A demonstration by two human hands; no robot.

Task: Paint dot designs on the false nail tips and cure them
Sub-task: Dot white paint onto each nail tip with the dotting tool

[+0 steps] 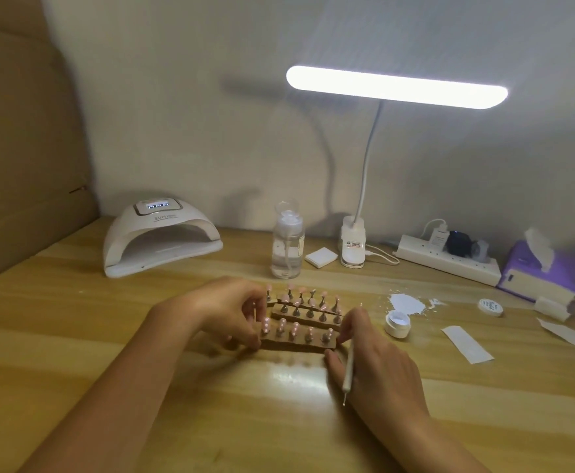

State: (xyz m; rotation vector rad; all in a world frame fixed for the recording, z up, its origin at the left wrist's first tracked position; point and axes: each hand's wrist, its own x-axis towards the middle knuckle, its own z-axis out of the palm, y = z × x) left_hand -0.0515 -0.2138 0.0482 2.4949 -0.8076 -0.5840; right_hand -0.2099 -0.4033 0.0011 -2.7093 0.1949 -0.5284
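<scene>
Closest to cam, R hand (pixel 378 367) is resting on the wooden table (pixel 108 336), fingers curled. Thumb is touching the front edge of the front base strip (pixel 296 346) at its R end, and the fingertips are curling over that end from above. A white dotting tool (pixel 349 370) is lying tucked btwn the fingers, w/ its thin metal tip pointing back toward the cam.

L hand (pixel 224 312) is gripping the strip's L end, fingers bent tight round it.

False nail tips (pixel 293 327) are sitting mid-table btwn the two hands. They are pale pink and glossy, each perching upright on a small metal stand. Stands are lining up in 3 rows on brown strips: the front one, a middle strip (pixel 299 318) just behind it, and a back row (pixel 301 295) beyond that. Five tips are showing in the front row. Dots on them are too small to make out.

Far L, a white UV nail lamp (pixel 160 237) is standing w/ its display lit and its opening facing the cam. A clear pump bottle (pixel 288 247) is standing behind the rows, w/ a white pad (pixel 321 257) beside it.

A clip desk lamp (pixel 397 87) is glowing overhead. To the R, a small open white jar (pixel 397 324) is sitting near spilled white powder (pixel 407 303). Its lid (pixel 490 307) is lying well apart from it.

A power strip (pixel 449 259) and a purple tissue pack (pixel 538 271) are sitting by the wall.
</scene>
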